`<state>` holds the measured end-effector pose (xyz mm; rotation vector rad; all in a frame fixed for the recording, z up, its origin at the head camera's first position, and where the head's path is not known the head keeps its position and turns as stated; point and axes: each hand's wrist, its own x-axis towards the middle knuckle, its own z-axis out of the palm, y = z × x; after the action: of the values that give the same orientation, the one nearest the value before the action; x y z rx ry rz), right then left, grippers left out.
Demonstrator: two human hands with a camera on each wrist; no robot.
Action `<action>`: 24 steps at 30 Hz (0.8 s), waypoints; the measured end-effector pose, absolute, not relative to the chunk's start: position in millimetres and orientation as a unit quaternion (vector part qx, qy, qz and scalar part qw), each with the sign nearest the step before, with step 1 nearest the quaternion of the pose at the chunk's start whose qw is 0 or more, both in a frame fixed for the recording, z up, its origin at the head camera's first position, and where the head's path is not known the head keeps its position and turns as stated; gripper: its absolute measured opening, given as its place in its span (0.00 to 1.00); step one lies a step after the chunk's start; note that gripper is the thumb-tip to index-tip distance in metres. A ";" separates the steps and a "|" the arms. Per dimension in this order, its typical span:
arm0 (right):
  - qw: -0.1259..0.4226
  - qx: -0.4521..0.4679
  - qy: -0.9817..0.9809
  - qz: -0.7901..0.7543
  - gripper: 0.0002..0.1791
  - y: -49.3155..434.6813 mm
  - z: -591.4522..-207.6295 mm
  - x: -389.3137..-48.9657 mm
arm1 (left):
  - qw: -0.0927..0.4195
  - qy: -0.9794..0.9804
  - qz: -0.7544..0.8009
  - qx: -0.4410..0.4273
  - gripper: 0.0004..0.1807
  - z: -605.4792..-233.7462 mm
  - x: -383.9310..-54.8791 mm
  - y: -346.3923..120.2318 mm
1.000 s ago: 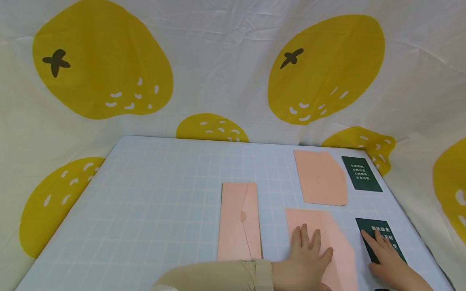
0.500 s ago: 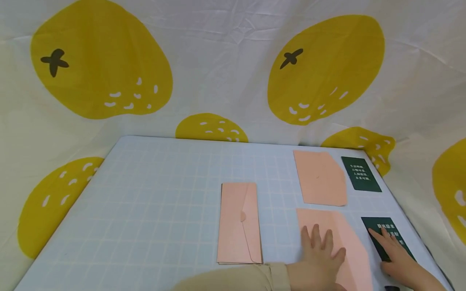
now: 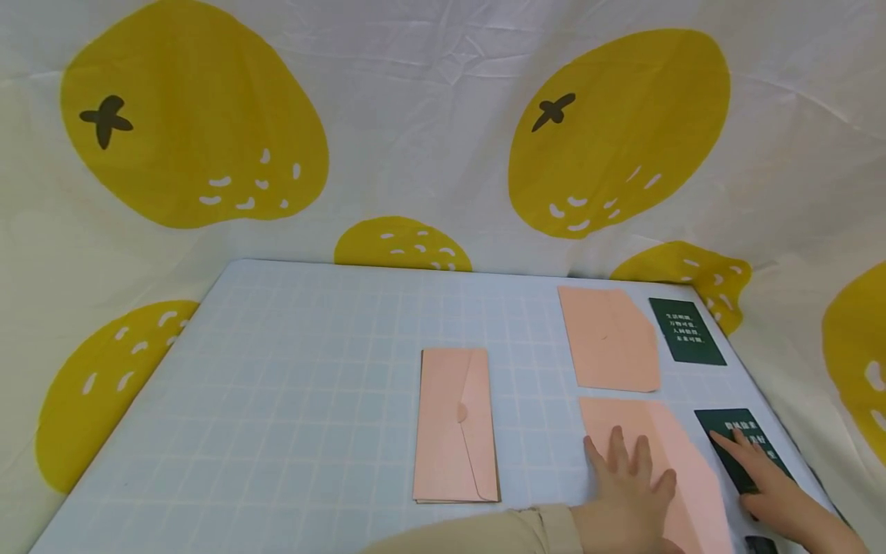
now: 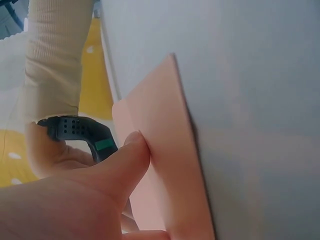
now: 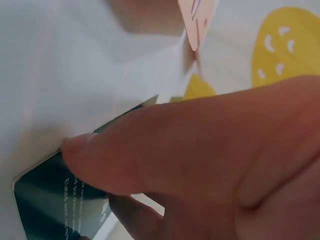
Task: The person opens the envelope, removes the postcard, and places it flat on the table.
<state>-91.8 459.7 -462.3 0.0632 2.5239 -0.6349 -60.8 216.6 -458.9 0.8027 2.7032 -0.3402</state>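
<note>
One left hand, lower right: fingers spread wide, resting on open-flap pink envelope | One right hand, lower right corner: fingers extended, resting on green card, right of that envelope | Closed envelope stack: lower centre | Second envelope, second card: right, mid-height

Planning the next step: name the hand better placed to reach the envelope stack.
Left hand, probably: touching the near envelope, it sits closer to the stack; the right hand is farther, on a green card.
</note>
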 end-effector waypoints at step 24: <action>0.244 0.010 0.937 -0.249 0.44 475.2 -455.3 -90.8 | 0.174 0.938 -0.143 0.265 0.48 -463.4 -65.0 250.0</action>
<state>-90.8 475.2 -455.3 0.0265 2.5592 -0.6795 -65.0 250.0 -463.4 0.7514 2.6581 -0.4053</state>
